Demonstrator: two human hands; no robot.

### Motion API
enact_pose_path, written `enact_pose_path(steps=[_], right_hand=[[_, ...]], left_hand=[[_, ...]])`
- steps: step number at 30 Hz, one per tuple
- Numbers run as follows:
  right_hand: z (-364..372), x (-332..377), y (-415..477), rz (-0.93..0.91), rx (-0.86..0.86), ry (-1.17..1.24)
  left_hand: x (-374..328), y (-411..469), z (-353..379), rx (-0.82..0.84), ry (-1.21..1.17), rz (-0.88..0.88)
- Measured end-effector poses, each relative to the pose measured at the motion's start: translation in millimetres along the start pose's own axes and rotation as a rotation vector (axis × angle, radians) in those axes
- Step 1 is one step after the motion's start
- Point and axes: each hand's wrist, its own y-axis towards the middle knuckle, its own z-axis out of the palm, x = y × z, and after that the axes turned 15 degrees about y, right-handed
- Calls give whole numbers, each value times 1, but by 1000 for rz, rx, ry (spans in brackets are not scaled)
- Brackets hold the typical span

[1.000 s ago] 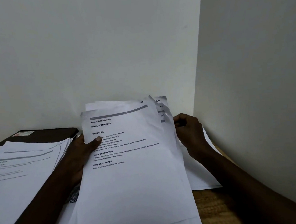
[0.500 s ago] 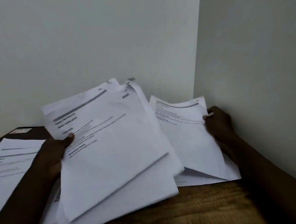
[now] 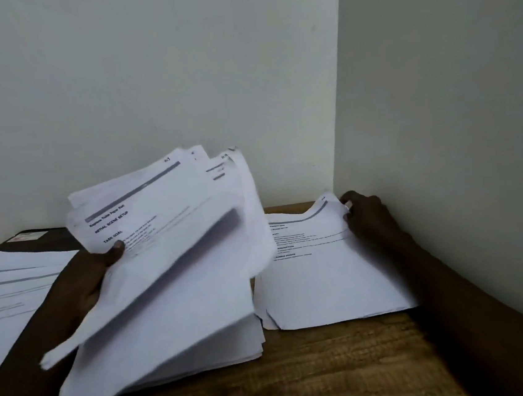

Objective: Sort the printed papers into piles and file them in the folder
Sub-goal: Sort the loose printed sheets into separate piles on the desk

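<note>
Brown wooden tabletop (image 3: 337,380) in a pale-walled corner. Left hand (image 3: 81,281) grips a tilted, fanned stack of white printed sheets (image 3: 171,271), thumb on top. Right hand (image 3: 368,215) pinches the top sheet's far corner on the right-hand paper pile (image 3: 327,287). Another paper pile (image 3: 5,289) lies left, in front of a dark flat folder (image 3: 54,237).

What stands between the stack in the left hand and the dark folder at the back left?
A pile of printed sheets covers the near part of the folder; the left hand grips the stack right beside it.
</note>
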Motion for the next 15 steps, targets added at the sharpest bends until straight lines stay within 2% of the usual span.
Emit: enact_pose_path(steps=[4, 6, 11, 15], right_hand=[[2, 8, -8, -84, -45, -177], [11, 18, -18, -140, -12, -283], [44, 46, -47, -66, 384, -341], [54, 47, -58, -2, 469, -347]], left_hand=[[1, -2, 3, -8, 64, 18], [1, 1, 3, -12, 64, 2], [0, -3, 3, -19, -52, -23], [-3, -10, 15, 67, -63, -2]])
